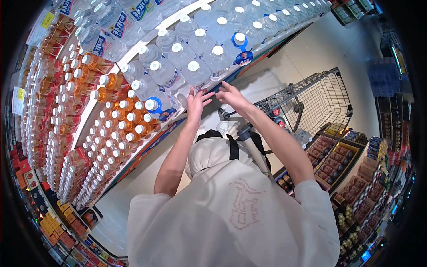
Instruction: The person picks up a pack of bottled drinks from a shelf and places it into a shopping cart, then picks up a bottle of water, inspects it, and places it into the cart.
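Note:
My left hand (pixel 197 104) is raised at the front edge of the shelf, its fingers apart and nothing in it. Close to its right, my right hand (pixel 231 96) is also empty, with its fingers spread. The two hands do not touch. Just beyond them stand clear water bottles (pixel 197 72) with white caps. A bottle with a blue neck tag (pixel 160 107) is left of my left hand. Another blue-tagged bottle (pixel 241 49) stands above my right hand.
Orange drink bottles (pixel 126 104) fill the shelf at the left. A wire shopping cart (pixel 318 95) stands at the right, with bottles (pixel 302 137) near its lower end. Boxed goods (pixel 336 162) are at the lower right. A pale tiled floor (pixel 293 51) shows beyond the shelf.

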### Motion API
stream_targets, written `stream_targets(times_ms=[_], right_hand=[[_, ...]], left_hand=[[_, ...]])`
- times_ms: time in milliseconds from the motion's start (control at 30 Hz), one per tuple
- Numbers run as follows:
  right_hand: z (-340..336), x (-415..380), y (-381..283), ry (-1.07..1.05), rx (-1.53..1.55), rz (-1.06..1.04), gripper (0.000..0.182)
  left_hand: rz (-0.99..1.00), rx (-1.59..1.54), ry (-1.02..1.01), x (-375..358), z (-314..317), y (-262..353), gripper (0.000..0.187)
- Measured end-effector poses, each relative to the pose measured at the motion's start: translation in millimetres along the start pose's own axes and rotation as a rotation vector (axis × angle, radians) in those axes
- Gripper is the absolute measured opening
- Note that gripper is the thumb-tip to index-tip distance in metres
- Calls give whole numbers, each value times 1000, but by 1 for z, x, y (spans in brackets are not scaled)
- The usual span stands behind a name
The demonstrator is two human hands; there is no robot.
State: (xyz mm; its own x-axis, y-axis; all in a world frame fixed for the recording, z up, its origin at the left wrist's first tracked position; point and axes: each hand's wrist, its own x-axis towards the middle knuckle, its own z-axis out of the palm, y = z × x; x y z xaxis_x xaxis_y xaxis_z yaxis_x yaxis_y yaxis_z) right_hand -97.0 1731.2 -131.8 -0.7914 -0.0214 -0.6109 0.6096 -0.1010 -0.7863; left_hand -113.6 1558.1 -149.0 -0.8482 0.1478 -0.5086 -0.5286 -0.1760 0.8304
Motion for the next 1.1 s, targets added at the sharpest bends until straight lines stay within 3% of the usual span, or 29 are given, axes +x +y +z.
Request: stream_targets(times_ms=[100,167,200,400,433,500,600,700,767,833,867,900,967,1100], right_hand=[[7,-15,-32,-195,73,-11,93],[18,-1,-25,-148,204,-77,82],[21,7,-23,-135,215,-48,66],[16,21,-22,-124,151,30,48],[12,19,-25,-120,153,25,48],[2,14,-28,-141,84,29,66],[-9,7,-23,-35,27,38,63],[-27,-41,-38,-86,54,-44,55],[-48,-76,-42,-121,69,-126,44],[-74,-115,-36,-127,137,-181,42],[-88,-135,-30,-117,165,-209,41],[-103,-154,-22,-90,199,-231,39],[-130,-192,-2,26,263,-237,37],[-165,-252,36,348,332,-216,33]], left_hand=[[-14,-36,18,-1,4,6,68],[-35,-30,15,9,-3,0,70],[-57,-26,4,10,-4,0,73],[-17,-5,-14,10,-1,1,84],[-15,-2,-19,11,-1,1,84],[-17,-3,-46,8,-2,4,91],[-17,67,8,-5,5,12,78],[-34,65,-19,-26,9,16,85],[-72,91,-42,-43,8,12,77],[-46,151,-130,-57,4,1,55],[43,199,-111,-65,6,-3,35],[33,220,-132,-71,6,-3,35],[308,375,-153,-85,13,5,30],[462,476,-272,-112,58,30,24]])
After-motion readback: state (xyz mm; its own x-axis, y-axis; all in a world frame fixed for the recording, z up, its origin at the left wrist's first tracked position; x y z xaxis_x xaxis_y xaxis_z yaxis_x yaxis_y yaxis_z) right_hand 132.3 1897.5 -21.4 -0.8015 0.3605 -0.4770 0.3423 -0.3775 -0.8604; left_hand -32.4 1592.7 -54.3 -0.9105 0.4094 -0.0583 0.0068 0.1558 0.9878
